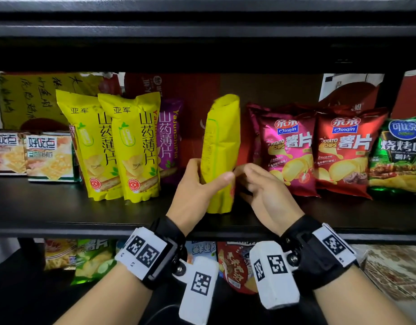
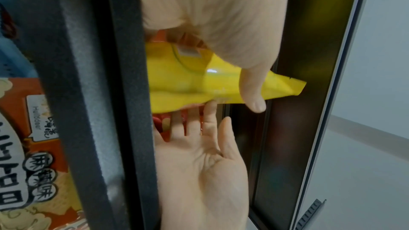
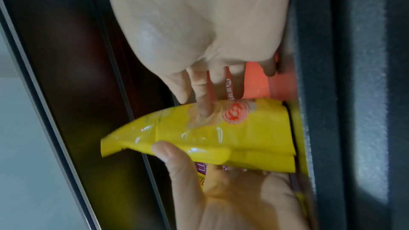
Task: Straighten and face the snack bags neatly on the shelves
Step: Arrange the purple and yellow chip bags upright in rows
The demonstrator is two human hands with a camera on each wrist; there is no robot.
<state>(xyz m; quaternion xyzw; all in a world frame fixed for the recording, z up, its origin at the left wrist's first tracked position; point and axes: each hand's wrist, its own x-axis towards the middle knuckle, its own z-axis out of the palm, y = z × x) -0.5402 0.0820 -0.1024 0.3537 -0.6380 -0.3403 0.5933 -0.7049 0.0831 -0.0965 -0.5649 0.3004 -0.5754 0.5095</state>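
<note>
Yellow snack bag [image 1: 222, 146] looks light and crinkly (probably slippery); left hand [image 1: 197, 184] grips its lower half, right hand [image 1: 261, 184] fingers spread against it.

I count three yellow bags [image 1: 222, 148] on my shelf [image 1: 61, 207]: two facing out at the left, one edge-on in my left hand [image 1: 195, 191]. One purple bag [image 1: 169, 139] stands behind them. Right of my right hand [image 1: 268, 195]: one magenta bag [image 1: 288, 148], one red bag [image 1: 345, 151], one green bag [image 1: 399, 156]. Two cracker packs [image 1: 50, 156] at far left. Below, several more bags, count unclear
</note>
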